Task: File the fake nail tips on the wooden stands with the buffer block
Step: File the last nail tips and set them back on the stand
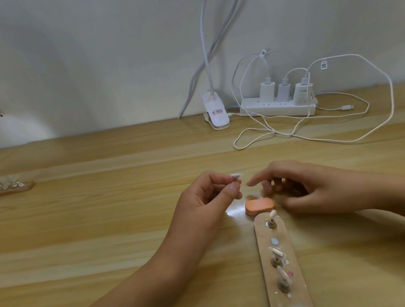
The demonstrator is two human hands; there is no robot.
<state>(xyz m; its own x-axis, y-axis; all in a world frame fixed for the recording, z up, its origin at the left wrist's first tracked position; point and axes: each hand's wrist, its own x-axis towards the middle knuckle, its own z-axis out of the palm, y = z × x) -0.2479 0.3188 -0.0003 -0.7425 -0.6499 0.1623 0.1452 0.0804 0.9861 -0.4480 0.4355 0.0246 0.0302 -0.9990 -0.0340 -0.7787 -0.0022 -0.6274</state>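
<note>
My left hand (207,198) pinches one nail tip (236,176) on its peg, held up above the table (106,232). My right hand (314,188) hangs loosely curled and holds nothing, just over the buffer block (259,205). The block lies just beside the far end of the wooden stand (295,266). One spot on the stand is bare and other tips stand upright, so I judge most filing is left. There is wide room on the left, and the power strip (277,109) is well apart at the far right.
</note>
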